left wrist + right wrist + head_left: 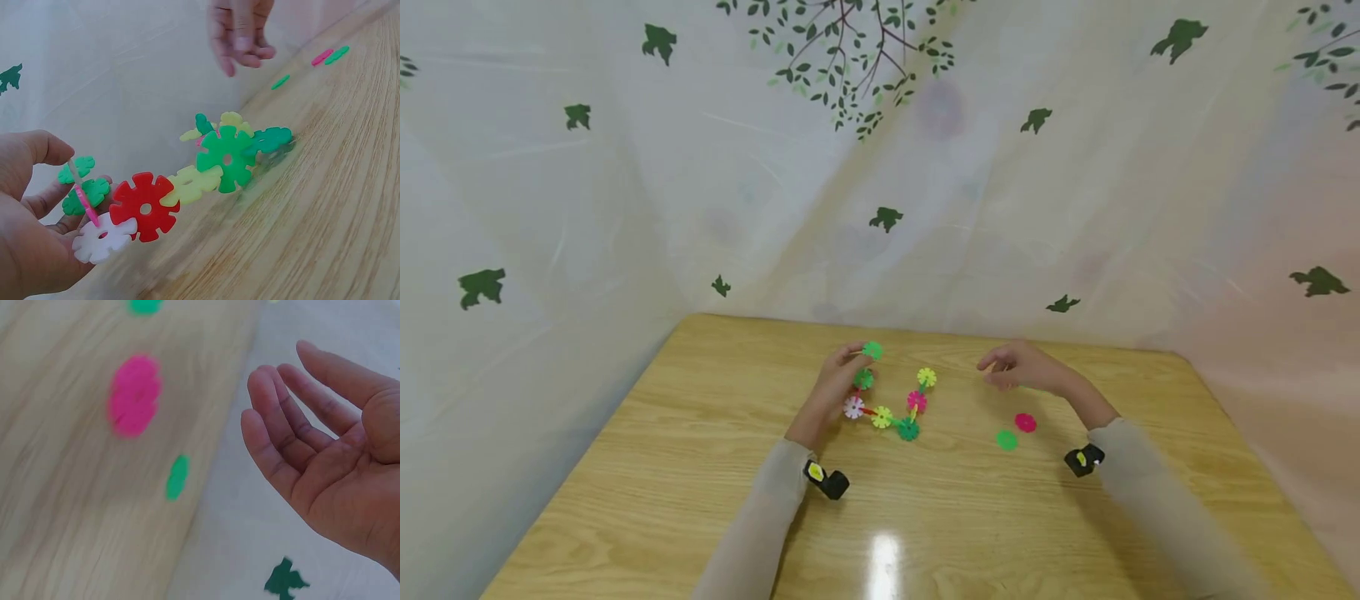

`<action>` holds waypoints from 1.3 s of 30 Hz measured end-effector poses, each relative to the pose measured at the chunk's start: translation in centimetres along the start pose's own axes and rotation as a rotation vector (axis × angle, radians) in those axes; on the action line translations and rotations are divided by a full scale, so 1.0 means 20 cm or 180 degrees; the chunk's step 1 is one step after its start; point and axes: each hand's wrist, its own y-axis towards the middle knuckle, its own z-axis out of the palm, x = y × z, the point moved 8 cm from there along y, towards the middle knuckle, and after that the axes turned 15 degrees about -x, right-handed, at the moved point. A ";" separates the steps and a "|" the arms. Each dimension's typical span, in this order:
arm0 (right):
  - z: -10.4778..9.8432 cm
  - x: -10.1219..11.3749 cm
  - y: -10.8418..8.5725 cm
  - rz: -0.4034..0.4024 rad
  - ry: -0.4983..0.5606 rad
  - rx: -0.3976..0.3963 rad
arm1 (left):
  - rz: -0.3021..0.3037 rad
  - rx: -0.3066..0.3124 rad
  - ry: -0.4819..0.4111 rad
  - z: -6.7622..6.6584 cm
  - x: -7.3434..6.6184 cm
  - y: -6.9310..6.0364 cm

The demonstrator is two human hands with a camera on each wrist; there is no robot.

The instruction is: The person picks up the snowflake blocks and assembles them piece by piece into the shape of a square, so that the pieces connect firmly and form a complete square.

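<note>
A chain of interlocking flower-shaped plastic discs lies bent in a U on the table, with white, red, yellow, green and pink pieces. My left hand holds its left end, where green discs and an edge-on pink disc sit between thumb and fingers. The red disc joins the white disc beside the palm. To the right of the chain my right hand hovers above the table, fingers loosely bent and holding nothing. Nearest to it lie a loose pink disc and a green disc.
The wooden table carries another loose green disc, close to the pink one on the right. Behind the table's far edge hangs a pale curtain printed with leaves and birds. Each wrist wears a small black camera.
</note>
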 end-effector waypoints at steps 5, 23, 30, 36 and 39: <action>-0.02 -0.10 -0.12 0.0098 -0.0152 0.0265 | -0.0023 -0.0041 -0.0025 -0.02 0.00 0.00; 0.02 -0.26 -0.23 0.0268 -0.0168 0.0177 | -0.0061 -0.0163 0.0143 -0.04 0.01 0.01; 0.01 -0.17 -0.19 -0.0014 -0.0268 -0.0074 | -0.0058 -0.0149 0.0079 -0.04 -0.01 0.00; 0.03 -0.05 -0.10 -0.0154 0.0039 -0.0448 | -0.0038 -0.0215 0.0071 -0.04 0.01 0.02; 0.06 0.00 -0.05 -0.0115 0.0369 -0.0580 | 0.0013 -0.0244 -0.0018 -0.03 0.01 0.01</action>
